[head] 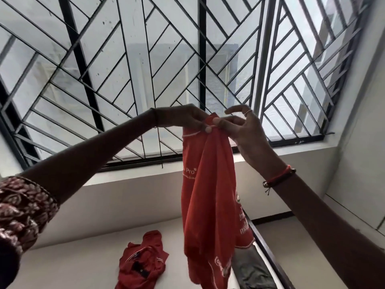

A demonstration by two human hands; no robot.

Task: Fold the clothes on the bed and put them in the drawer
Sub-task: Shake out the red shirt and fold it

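- Up goes the red shirt point(208, 195), held high at the centre of the frame against the window grille point(125, 69). It hangs in one long, bunched column.
- The left hand point(187, 118) reaches in from the left edge, with its fingers curled round the top of the cloth beside a white-trimmed seam.
- The right hand point(248, 132) meets it there. Thumb and one finger pinch the same gathered top, and the other fingers fan out loose above it.
- Both hands touch at one point, so the fabric has no spread at all, and that looks like the thing to fix.
- Which edge they hold is hard to call against the bright window; it may be the collar, or it may be a hem.
- To do this step well, I'd walk the hands apart along that top edge until each pinches its own corner or shoulder.
- Then one short shake should let the body drop flat, with the printed side facing one way.
- After that, lower it onto the bed point(62, 261) and smooth it before the first fold.
- At lower centre a second red shirt point(141, 261) lies crumpled on the bed. A grey garment point(250, 270) peeks out beside it, partly behind the hanging cloth.
- No drawer is in view, so I'd say the task is in its early stages.
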